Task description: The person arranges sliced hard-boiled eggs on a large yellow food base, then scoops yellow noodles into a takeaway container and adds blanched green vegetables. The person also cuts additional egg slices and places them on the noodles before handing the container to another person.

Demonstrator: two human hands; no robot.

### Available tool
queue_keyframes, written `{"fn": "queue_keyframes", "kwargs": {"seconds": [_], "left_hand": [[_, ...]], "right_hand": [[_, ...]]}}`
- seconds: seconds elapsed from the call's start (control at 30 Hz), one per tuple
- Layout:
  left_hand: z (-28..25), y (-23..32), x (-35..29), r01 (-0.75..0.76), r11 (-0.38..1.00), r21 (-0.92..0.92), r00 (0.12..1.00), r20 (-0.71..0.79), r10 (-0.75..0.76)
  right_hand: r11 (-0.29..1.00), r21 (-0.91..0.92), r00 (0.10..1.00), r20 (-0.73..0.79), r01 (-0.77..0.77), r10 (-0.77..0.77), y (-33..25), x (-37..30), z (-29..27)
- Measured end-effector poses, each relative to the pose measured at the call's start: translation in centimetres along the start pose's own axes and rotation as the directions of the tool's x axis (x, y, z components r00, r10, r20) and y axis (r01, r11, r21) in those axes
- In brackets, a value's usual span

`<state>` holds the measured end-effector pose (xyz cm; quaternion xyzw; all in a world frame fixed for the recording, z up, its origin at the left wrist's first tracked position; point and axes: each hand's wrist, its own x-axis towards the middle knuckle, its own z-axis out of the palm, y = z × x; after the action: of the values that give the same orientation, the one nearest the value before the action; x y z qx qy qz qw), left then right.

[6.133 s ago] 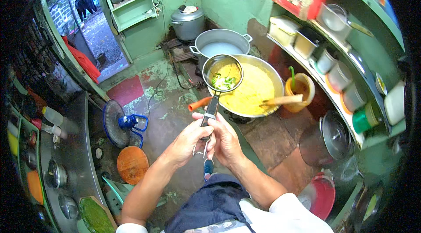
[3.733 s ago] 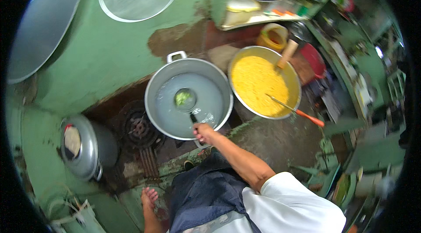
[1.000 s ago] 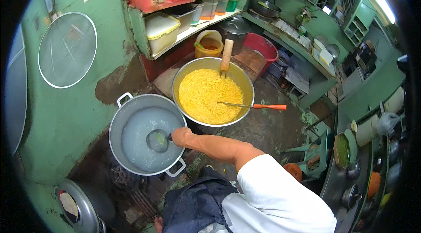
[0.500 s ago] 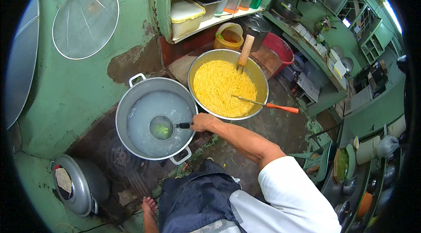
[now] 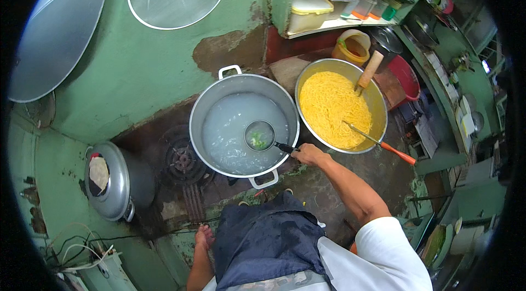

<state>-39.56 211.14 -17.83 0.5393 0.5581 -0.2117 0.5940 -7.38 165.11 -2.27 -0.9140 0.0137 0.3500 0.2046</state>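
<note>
My right hand (image 5: 309,154) is closed around the black handle of a small round mesh strainer (image 5: 268,133). The strainer's bowl is over the right part of a big two-handled metal pot (image 5: 198,137), at the liquid's surface; how deep it dips I cannot tell. Bits of green vegetable (image 5: 256,139) lie in the mesh. Cloudy, pale liquid (image 5: 227,121) with light ripples fills much of the pot. Down by the dark apron (image 5: 268,236), my left hand (image 5: 204,236) hangs with its fingers loosely bent and holds nothing.
Right of the pot, a wide metal basin (image 5: 303,110) holds yellow noodles (image 5: 334,107), a wooden-handled tool (image 5: 370,69) and an orange-handled utensil (image 5: 394,151). A gas burner (image 5: 183,157) and lidded pot (image 5: 118,181) are at left. Shelves (image 5: 307,30) stand behind.
The view has shifted, so the pot and basin appear further right. My right hand has moved the strainer toward the pot's right side. My left hand still hangs by the apron.
</note>
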Motion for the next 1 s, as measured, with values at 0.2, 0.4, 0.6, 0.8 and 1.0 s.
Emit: {"fn": "queue_keyframes", "kwargs": {"seconds": [0.2, 0.4, 0.6, 0.8, 1.0], "left_hand": [[1.0, 0.0, 0.3, 0.018, 0.995, 0.093, 1.0, 0.004, -0.019], [2.0, 1.0, 0.3, -0.012, 0.998, 0.054, 0.999, 0.049, 0.01], [2.7, 1.9, -0.4, -0.053, 0.99, 0.131, 0.998, 0.03, 0.05], [3.4, 2.7, -0.9, -0.051, 0.987, 0.153, 0.998, 0.053, 0.044], [3.6, 3.7, -0.3, -0.104, 0.984, 0.144, 0.991, 0.096, 0.091]], "right_hand": [[0.996, 0.081, 0.993, 0.117, 0.022, -0.032, -0.4, 0.4, 1.1], [0.977, 0.199, 0.992, 0.113, -0.082, 0.06, -0.6, -0.1, 1.0], [0.962, 0.266, 0.996, 0.073, -0.066, 0.048, 0.1, 0.2, 2.3], [0.948, 0.299, 0.993, 0.083, -0.105, 0.084, -0.2, 0.2, 2.9], [0.946, 0.308, 0.995, 0.055, -0.101, 0.089, -0.7, -0.4, 3.0]]}}
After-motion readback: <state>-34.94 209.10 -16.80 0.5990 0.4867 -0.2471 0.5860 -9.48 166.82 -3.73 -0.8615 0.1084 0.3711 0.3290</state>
